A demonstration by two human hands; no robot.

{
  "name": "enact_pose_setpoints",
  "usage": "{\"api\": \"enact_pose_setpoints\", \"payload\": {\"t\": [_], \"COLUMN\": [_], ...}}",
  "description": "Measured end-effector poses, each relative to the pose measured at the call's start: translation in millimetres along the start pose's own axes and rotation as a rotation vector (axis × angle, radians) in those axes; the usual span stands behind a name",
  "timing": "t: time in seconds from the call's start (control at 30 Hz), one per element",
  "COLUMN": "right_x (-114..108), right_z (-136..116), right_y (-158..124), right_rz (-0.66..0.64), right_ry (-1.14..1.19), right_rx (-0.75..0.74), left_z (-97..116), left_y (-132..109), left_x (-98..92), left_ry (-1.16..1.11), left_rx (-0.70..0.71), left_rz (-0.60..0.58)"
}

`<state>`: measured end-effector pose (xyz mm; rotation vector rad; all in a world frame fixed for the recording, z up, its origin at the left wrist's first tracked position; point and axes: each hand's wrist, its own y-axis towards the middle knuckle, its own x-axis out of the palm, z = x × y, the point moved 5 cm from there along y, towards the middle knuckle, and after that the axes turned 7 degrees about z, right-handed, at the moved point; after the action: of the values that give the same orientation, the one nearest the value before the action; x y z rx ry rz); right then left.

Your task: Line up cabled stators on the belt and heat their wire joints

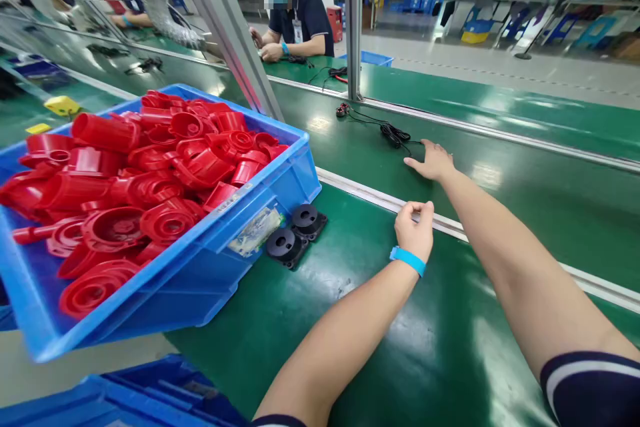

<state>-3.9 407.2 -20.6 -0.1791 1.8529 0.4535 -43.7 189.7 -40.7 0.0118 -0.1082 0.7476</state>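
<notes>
Right hand, spread; coiled black cable at its ten o'clock, best gathered whole. Left hand curled; I cannot tell its grip.

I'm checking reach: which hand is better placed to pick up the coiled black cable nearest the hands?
Probably the right hand: it is spread open beside the coiled black cable, though contact is unclear. The left hand is farther away, curled near the pale rail.

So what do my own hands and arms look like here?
No gloves. Your left hand has a bright blue wristband; your right hand has none. Your right sleeve is short and dark navy, with a white stripe near its edge.
</notes>
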Motion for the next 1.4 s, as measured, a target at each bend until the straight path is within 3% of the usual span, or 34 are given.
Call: {"api": "enact_pose_setpoints", "payload": {"t": [0.2,0.33,0.47,0.67,0.87,1.03,1.2,1.3,1.4], "right_x": [20,34,30,17,12,-16,-61,-86,-111], "right_z": [-16,-18,-17,-16,-16,-28,-33,-17,17], "right_y": [41,52,49,40,25,12,-17,-52,-98], "right_rz": [0.001,-0.004,0.104,0.062,0.137,0.293,0.331,0.320,0.298], "right_ry": [-0.034,-0.061,-0.019,0.033,0.073,0.237,0.338,0.376,0.381], "right_rx": [0.056,0.069,0.062,0.065,0.076,-0.026,-0.087,-0.098,-0.080], "left_z": [1,6,12,10,3,-1,-5,-7,-8], "left_y": [-5,-8,-8,-6,-3,0,5,8,10], "left_x": [2.6,5.3,5.2,5.3,7.7,6.3,5.5,5.8,6.5], "left_ry": [-0.074,-0.071,-0.041,-0.025,-0.034,-0.056,0.025,0.075,0.157], "left_rx": [-0.086,-0.084,-0.076,-0.062,-0.024,0.003,0.070,0.117,0.188], "left_rz": [0.042,0.064,0.053,0.045,0.016,0.008,-0.023,-0.062,-0.110]}}
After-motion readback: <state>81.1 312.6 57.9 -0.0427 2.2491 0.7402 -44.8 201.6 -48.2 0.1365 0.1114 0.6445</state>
